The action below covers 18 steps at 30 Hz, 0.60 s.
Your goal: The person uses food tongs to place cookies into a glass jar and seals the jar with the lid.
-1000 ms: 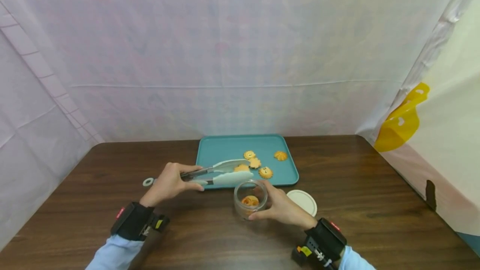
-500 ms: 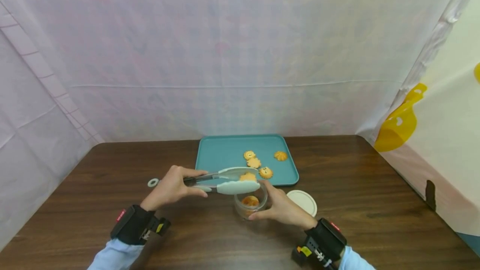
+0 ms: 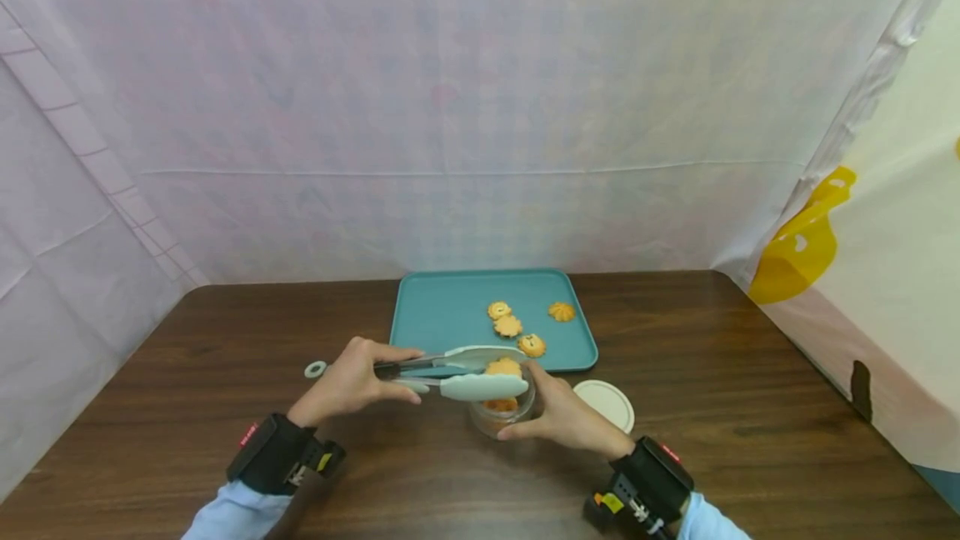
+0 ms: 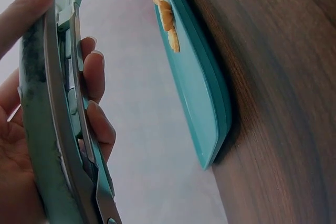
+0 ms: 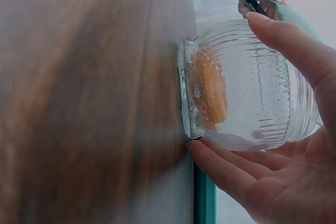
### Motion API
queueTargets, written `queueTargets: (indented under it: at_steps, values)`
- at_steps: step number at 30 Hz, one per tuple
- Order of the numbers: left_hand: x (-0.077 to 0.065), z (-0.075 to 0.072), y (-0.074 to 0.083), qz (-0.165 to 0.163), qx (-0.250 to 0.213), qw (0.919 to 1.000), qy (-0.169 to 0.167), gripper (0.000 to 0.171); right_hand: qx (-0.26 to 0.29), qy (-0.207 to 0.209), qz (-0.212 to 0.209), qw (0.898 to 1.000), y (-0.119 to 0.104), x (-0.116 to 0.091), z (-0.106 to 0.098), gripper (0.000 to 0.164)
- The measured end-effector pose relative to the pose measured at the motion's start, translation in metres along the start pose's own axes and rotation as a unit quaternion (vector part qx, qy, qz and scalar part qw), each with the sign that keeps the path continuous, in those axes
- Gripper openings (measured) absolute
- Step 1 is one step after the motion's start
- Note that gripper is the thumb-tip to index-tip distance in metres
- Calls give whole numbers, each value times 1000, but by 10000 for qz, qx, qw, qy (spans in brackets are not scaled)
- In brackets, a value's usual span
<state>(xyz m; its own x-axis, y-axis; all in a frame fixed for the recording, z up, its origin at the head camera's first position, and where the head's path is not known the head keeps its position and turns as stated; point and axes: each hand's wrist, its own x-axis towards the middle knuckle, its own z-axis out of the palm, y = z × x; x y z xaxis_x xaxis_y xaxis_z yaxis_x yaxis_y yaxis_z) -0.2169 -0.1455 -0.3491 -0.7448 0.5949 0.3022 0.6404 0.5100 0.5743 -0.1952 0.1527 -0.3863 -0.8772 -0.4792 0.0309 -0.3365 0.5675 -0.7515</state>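
My left hand (image 3: 352, 382) grips a pair of tongs (image 3: 483, 387) with pale green tips, its fingers and thumb on either side of the arms in the left wrist view. Between the tips sits a golden cookie (image 3: 504, 367), held over the mouth of a clear glass jar (image 3: 489, 424). The jar stands upright on the table, with my right hand (image 3: 564, 415) curled round its right side. Through the ribbed glass, the right wrist view shows golden cookies (image 5: 211, 90) at the bottom; how many is unclear. The tongs partly cover the jar's opening in the head view.
Behind the jar lies a teal tray (image 3: 438, 302) bearing several cookies (image 3: 507, 326). A round cream lid (image 3: 604, 403) rests on the brown wooden table (image 3: 712, 390) to the right of my right hand. White cloth (image 3: 450, 107) hangs behind the table.
The tongs have taken a cookie from the tray and carried it right and toward me, over the jar. My right hand and the jar have stayed in place.
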Motion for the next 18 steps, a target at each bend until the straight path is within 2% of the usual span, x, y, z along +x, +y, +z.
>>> queueTargets:
  at_steps: [5,18]
  values:
    - [0,2,0,-64,-29,10000,-38,55,-78,40,144,9999,-1,0,1,106]
    - [3,3,-2,-40,-25,9999,-115,57,-48,16,33,10000,1,0,-1,103]
